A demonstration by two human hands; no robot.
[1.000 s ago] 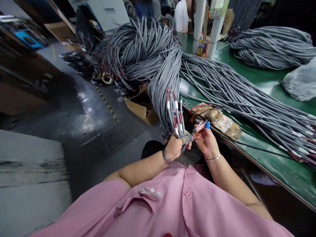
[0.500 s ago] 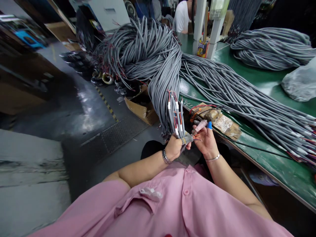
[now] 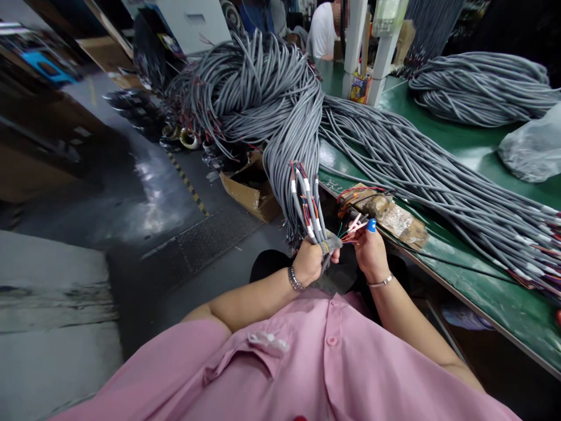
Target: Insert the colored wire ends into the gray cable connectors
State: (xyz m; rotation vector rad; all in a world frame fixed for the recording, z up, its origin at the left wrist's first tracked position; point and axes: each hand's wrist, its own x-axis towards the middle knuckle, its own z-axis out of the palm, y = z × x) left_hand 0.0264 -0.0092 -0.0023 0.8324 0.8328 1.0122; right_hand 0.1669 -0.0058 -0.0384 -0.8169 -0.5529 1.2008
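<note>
My left hand (image 3: pixel 308 261) is closed around several grey cables (image 3: pixel 316 227), whose stripped ends with white bands and coloured wires point up and away. A grey cover with a yellow stripe (image 3: pixel 331 244) is on its thumb. Thin orange, red and green wires (image 3: pixel 348 238) fan out from beside that thumb towards my right hand (image 3: pixel 370 255). My right fingers are bent together, with a blue finger cover (image 3: pixel 371 225) on the thumb. Thin pale pink pieces (image 3: pixel 357 223) show at these fingertips; their kind is unclear.
A big heap of grey cables (image 3: pixel 263 88) lies across the bench corner, with more cables (image 3: pixel 421 158) along the green bench (image 3: pixel 464 137). A taped wooden block (image 3: pixel 401 224) sits at the bench edge. An open cardboard box (image 3: pixel 245 190) stands on the floor. Someone in white (image 3: pixel 322 32) is behind.
The cable ends in my left hand have tilted slightly left. My right fingers have shifted a little away from it, and the thin wires are more spread, with a green one now showing.
</note>
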